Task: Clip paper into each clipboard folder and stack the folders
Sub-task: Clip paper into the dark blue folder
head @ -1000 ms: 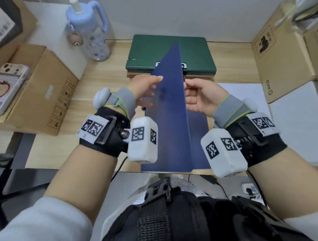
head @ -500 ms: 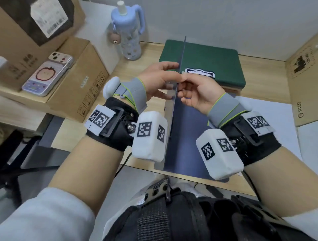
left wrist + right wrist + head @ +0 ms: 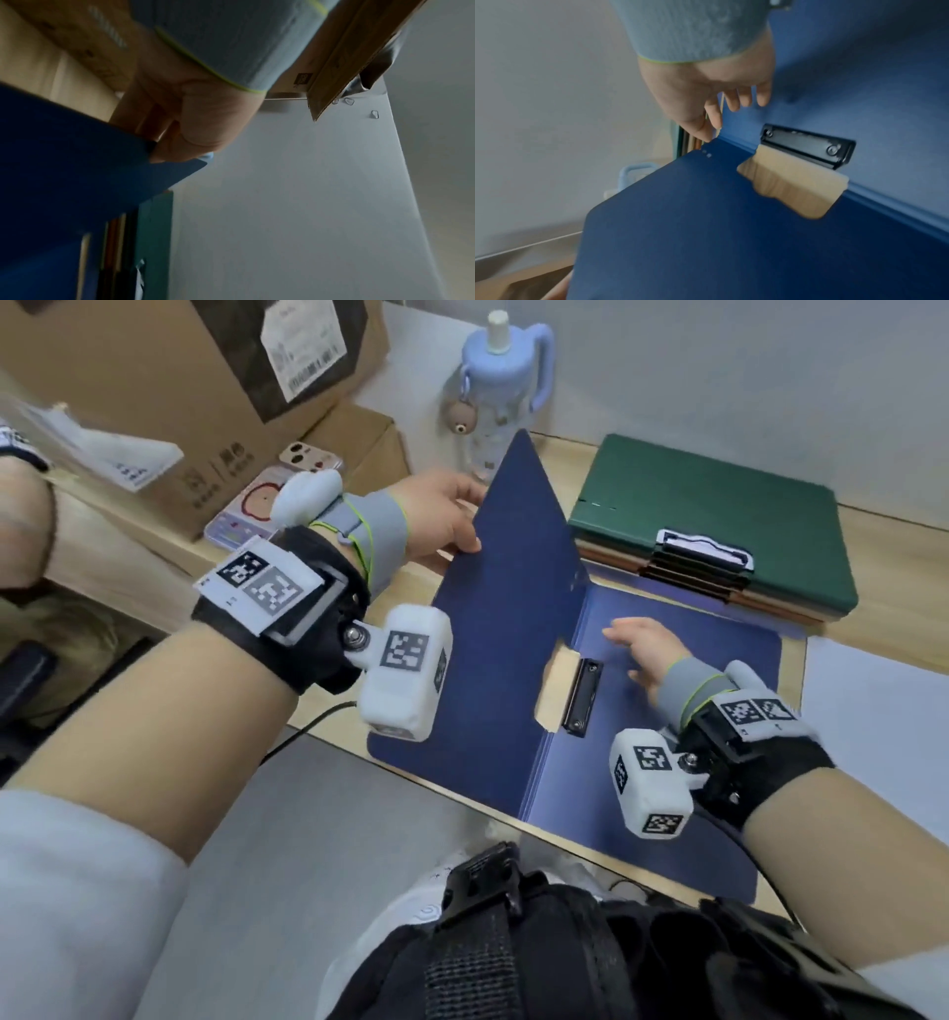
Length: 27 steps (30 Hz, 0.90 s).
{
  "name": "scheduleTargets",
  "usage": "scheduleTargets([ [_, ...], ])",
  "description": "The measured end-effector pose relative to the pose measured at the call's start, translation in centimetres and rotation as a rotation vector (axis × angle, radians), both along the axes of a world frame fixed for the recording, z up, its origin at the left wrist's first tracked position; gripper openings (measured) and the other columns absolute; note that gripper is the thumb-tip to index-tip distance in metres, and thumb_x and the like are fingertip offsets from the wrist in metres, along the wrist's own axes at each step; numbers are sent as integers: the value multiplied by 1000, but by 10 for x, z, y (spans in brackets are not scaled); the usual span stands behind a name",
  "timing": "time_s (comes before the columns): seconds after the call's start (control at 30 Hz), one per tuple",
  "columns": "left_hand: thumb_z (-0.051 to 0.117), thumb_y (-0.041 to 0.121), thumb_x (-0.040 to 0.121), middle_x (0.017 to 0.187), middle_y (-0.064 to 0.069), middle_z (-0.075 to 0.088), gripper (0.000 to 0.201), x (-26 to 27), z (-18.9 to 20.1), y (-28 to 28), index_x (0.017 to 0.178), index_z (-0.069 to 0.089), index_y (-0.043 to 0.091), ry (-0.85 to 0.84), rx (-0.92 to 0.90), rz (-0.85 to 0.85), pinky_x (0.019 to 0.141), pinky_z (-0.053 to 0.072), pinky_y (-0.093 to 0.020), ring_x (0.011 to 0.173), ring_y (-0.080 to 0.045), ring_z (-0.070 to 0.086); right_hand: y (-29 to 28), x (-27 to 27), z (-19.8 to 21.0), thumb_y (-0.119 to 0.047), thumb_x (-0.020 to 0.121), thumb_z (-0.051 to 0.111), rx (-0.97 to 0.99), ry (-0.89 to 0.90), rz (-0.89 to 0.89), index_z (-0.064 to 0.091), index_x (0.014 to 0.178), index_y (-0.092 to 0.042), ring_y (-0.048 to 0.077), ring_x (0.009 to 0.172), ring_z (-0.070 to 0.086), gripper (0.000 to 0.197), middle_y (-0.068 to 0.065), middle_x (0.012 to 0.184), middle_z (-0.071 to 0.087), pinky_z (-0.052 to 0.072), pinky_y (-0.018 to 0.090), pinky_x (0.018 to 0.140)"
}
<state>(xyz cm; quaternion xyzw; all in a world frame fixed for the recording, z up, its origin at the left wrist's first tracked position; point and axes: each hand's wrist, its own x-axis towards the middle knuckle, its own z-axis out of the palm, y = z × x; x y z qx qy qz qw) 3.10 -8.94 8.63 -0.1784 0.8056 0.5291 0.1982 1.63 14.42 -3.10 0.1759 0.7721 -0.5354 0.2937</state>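
A blue clipboard folder (image 3: 693, 762) lies open on the wooden desk, its black clip (image 3: 583, 695) showing at the spine. My left hand (image 3: 441, 521) pinches the far edge of the cover (image 3: 503, 629), which tilts up to the left; the left wrist view shows the left hand (image 3: 180, 132) on the cover (image 3: 77, 152). My right hand (image 3: 642, 649) hovers with relaxed fingers over the inner board, just past the clip; the right hand (image 3: 718, 87) holds nothing, with the clip (image 3: 805, 148) beside it. No paper lies in the folder.
A stack of folders with a green one (image 3: 719, 521) on top sits behind the blue folder. A white sheet (image 3: 873, 711) lies at the right. A light blue bottle (image 3: 506, 397), cardboard boxes (image 3: 215, 469) and a phone (image 3: 277, 505) crowd the left back.
The cover has swung from upright down toward the left, opening the folder. My right hand has let go of it and dropped over the inner board.
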Motion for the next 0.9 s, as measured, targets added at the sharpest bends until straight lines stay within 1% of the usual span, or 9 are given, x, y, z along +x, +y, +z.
scheduleTargets([
  [0.07, 45, -13, 87, 99, -6, 61, 39, -3, -9, -13, 112, 55, 16, -15, -145, 2, 51, 49, -23, 78, -21, 60, 7, 0, -16, -24, 86, 62, 177, 2, -12, 54, 126, -22, 26, 129, 39, 41, 6, 142, 36, 34, 36, 106],
  [0.1, 45, -12, 87, 104, -8, 61, 41, -4, -14, -18, 120, 54, 10, -24, -232, -13, 56, 50, -29, 85, -26, 61, 10, 1, -20, -27, 85, 62, 261, -5, 5, 50, 131, -25, 29, 135, 32, 47, 7, 148, 28, 28, 39, 113],
  [0.17, 46, -8, 87, 117, -16, 62, 42, -5, -28, -26, 127, 53, 4, -54, -453, -54, 78, 52, -41, 105, -32, 61, 19, 6, -27, -31, 86, 60, 391, -26, 70, 41, 139, -27, 31, 142, 19, 56, 6, 155, 14, 19, 41, 118],
  [0.27, 43, 2, 92, 129, -19, 57, 38, -5, -54, -34, 128, 54, 1, -98, -679, -86, 98, 42, -38, 119, -34, 55, 29, 12, -32, -30, 88, 59, 494, -26, 129, 34, 144, -28, 29, 146, 8, 61, 3, 159, 5, 11, 41, 120],
  [0.4, 41, 7, 93, 130, -16, 58, 37, 0, -91, -48, 128, 55, 5, -193, -738, -74, 100, 39, -35, 121, -33, 54, 34, 18, -37, -25, 89, 58, 504, 45, 175, 42, 140, -28, 28, 145, 6, 53, -1, 159, 9, 10, 39, 119],
  [0.53, 45, 26, 74, 120, -12, 65, 46, -4, -135, -62, 117, 60, 20, -251, -735, -29, 101, 44, -41, 112, -31, 60, 44, 19, -37, -26, 90, 57, 503, 63, 212, 44, 139, -29, 26, 146, 7, 51, -5, 159, 13, 12, 41, 119],
  [0.6, 47, 25, 81, 120, -14, 64, 41, -10, -155, -66, 119, 60, 18, -283, -729, -35, 101, 45, -41, 112, -32, 60, 48, 18, -37, -26, 90, 57, 502, 56, 215, 43, 140, -29, 25, 146, 7, 52, -7, 159, 13, 12, 40, 118],
  [0.73, 37, 32, 90, 132, -19, 51, 45, -5, -148, -58, 130, 50, 17, -366, -866, -50, 108, 36, -39, 123, -35, 49, 51, 17, -38, -26, 90, 56, 491, 59, 225, 43, 140, -28, 24, 146, 7, 51, -8, 159, 13, 13, 39, 118],
  [0.9, 38, 22, 97, 138, -20, 44, 42, -8, -143, -43, 136, 43, 5, -466, -930, -144, 111, 28, -41, 130, -35, 42, 56, 17, -39, -26, 90, 56, 475, 66, 220, 44, 139, -28, 23, 146, 8, 51, -9, 158, 15, 13, 36, 117],
])
